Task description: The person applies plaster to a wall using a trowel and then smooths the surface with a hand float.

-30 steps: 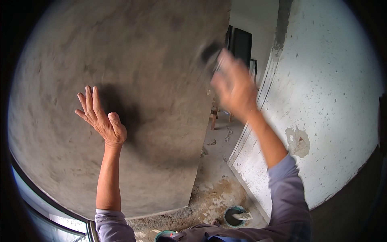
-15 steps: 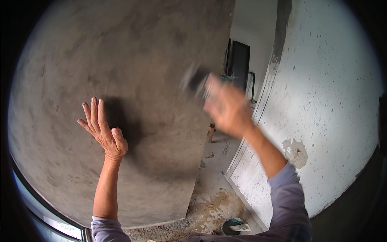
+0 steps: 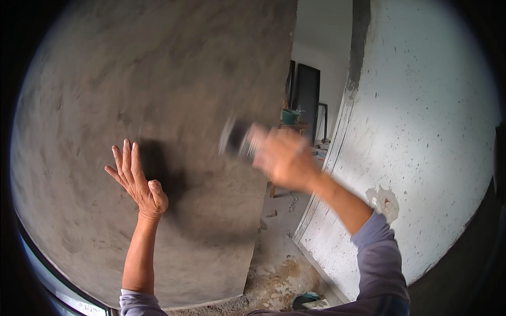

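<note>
A grey-brown plastered wall [image 3: 205, 89] fills the left and middle of the view. My left hand [image 3: 138, 181] is open, its fingers stretched upward over the wall; whether the palm touches it I cannot tell. A dark shadow falls on the plaster to its right. Closer to the wall's right edge, my right hand [image 3: 287, 158] is closed round a dark, flat tool with a pale edge [image 3: 236, 138]. Motion smears both, so the tool's exact kind and its contact with the plaster are unclear.
A white speckled panel [image 3: 421, 131] with a chipped patch stands at right. Through the gap show dark panels [image 3: 308, 100] and a green bowl [image 3: 290, 116]. Low down, a bucket [image 3: 305, 301] holding something pale sits on the stained floor [image 3: 287, 271].
My right hand has swung down and left with the tool, across the wall. The view has shifted slightly, bringing the green bowl into fuller sight. My left hand keeps its spread pose.
</note>
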The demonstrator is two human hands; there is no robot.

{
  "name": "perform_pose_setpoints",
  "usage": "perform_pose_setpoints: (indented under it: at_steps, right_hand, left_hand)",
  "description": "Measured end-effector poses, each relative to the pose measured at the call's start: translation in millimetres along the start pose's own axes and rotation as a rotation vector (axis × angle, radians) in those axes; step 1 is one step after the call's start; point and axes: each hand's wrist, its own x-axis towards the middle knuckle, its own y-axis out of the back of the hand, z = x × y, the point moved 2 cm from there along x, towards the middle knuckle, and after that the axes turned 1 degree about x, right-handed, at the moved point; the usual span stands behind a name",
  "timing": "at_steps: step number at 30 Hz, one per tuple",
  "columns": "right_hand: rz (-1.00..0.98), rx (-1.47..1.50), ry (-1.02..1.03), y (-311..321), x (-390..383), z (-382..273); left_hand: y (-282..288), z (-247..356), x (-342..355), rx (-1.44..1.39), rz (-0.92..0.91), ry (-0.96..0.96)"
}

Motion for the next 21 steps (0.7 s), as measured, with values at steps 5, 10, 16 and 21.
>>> perform_pose_setpoints:
  at_steps: [5,10,16,21]
  right_hand:
    - [0.276,-0.145,-0.347,79.8,112.2,130.5]
    - [0.067,-0.043,0.034,-0.3,59.0,25.5]
    - [0.026,-0.007,-0.067,8.7,32.0,5.4]
    - [0.220,-0.074,-0.216,31.2,79.9,57.6]
  left_hand:
    - [-3.2,3.7,-1.8,0.002,-0.012,0.002]
    - [-2.5,-0.3,-6.4,0.010,-0.026,0.018]
    - [-1.0,-3.1,-4.0,0.001,-0.038,-0.019]
    - [-1.2,0.5,-2.2,0.014,-0.038,-0.006]
